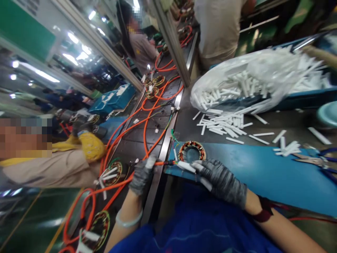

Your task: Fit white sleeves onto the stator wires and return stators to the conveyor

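Note:
My left hand [143,175], in a grey glove with pale fingertips, is closed round an orange cable [159,163]. The cable's dark end, with thin coloured wires coming out, points to the right. My right hand [222,181], gloved the same way, pinches a white sleeve tube [186,166] at those wires. Just behind the tube, a ring-shaped motor stator [191,151] with copper windings lies on the blue mat [252,168]. A green twisted wire rises from the stator's left side.
A blue bin with a plastic bag [234,77] of white tubes stands at the back right, loose tubes [229,124] before it. Pliers [310,160] lie at right. Orange cables and stators [113,173] run along the conveyor [155,133]. A co-worker's yellow sleeve [92,146] is at left.

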A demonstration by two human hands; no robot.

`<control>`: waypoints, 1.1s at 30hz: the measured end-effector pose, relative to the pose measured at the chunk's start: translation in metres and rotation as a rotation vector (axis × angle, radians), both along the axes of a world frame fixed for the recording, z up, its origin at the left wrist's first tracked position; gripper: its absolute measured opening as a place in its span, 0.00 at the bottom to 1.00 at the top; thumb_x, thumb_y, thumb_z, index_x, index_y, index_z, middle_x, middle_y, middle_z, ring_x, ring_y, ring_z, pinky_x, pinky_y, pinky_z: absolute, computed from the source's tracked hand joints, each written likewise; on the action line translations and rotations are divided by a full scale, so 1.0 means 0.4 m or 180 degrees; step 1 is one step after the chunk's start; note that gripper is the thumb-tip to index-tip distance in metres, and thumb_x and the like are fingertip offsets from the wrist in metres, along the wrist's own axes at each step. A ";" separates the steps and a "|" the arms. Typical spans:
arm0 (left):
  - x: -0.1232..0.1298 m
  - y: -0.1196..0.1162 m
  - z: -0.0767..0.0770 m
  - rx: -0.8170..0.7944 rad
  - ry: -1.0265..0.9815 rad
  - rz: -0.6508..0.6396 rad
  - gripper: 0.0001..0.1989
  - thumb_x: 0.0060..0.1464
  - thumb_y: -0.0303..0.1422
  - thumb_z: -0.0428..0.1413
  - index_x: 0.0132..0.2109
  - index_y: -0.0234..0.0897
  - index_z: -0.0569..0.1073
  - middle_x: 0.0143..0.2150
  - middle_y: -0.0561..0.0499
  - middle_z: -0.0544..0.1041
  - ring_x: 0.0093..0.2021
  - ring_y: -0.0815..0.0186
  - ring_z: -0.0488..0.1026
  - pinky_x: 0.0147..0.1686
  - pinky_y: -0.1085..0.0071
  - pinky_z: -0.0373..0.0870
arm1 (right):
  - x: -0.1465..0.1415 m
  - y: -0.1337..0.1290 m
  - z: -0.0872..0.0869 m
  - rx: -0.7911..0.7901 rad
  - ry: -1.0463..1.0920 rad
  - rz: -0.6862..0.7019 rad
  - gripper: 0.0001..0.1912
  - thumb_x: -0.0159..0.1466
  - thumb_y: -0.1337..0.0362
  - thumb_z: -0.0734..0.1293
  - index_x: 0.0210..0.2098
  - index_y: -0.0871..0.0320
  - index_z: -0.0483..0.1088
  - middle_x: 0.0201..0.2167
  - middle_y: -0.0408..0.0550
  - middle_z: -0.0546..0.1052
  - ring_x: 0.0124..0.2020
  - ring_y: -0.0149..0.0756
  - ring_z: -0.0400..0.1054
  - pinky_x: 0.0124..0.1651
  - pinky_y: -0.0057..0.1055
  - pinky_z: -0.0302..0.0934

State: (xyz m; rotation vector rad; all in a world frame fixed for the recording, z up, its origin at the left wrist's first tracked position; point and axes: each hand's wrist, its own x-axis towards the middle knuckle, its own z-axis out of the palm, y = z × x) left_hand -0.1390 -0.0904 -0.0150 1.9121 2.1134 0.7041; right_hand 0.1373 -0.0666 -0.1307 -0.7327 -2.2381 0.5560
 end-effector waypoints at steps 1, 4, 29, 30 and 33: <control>0.007 0.004 0.008 0.0368 0.0014 -0.0070 0.24 0.69 0.45 0.49 0.28 0.42 0.78 0.20 0.55 0.75 0.22 0.67 0.73 0.24 0.71 0.70 | 0.002 0.001 -0.015 -0.0077 0.0012 -0.0015 0.24 0.71 0.66 0.62 0.66 0.56 0.67 0.53 0.56 0.81 0.49 0.43 0.77 0.51 0.42 0.74; 0.030 0.054 0.008 0.1340 0.0276 -0.0558 0.12 0.62 0.41 0.59 0.32 0.43 0.80 0.29 0.54 0.81 0.32 0.63 0.76 0.44 0.60 0.76 | 0.039 0.013 -0.064 -0.0384 0.0069 -0.0035 0.25 0.72 0.61 0.63 0.68 0.53 0.65 0.55 0.56 0.80 0.52 0.45 0.76 0.55 0.46 0.73; 0.297 0.239 -0.055 -0.1652 0.1221 -0.2967 0.18 0.70 0.40 0.50 0.54 0.40 0.81 0.43 0.47 0.84 0.45 0.58 0.80 0.51 0.61 0.72 | 0.159 0.096 0.018 -0.1581 0.0610 -0.0110 0.19 0.73 0.53 0.61 0.59 0.49 0.74 0.52 0.47 0.82 0.52 0.42 0.77 0.60 0.44 0.70; 0.287 0.238 -0.051 -0.1608 0.1079 -0.2961 0.18 0.70 0.39 0.49 0.56 0.39 0.80 0.45 0.46 0.84 0.47 0.58 0.80 0.52 0.61 0.72 | 0.158 0.102 0.019 -0.1538 0.0526 -0.0109 0.20 0.73 0.53 0.61 0.59 0.50 0.74 0.51 0.48 0.82 0.51 0.42 0.77 0.60 0.45 0.70; 0.258 0.227 -0.044 -0.1325 0.0717 -0.2848 0.19 0.70 0.39 0.49 0.58 0.38 0.78 0.47 0.46 0.84 0.47 0.59 0.80 0.52 0.62 0.72 | 0.155 0.115 0.028 -0.1418 0.0205 -0.0028 0.21 0.74 0.50 0.60 0.57 0.51 0.75 0.49 0.50 0.82 0.49 0.44 0.77 0.56 0.46 0.70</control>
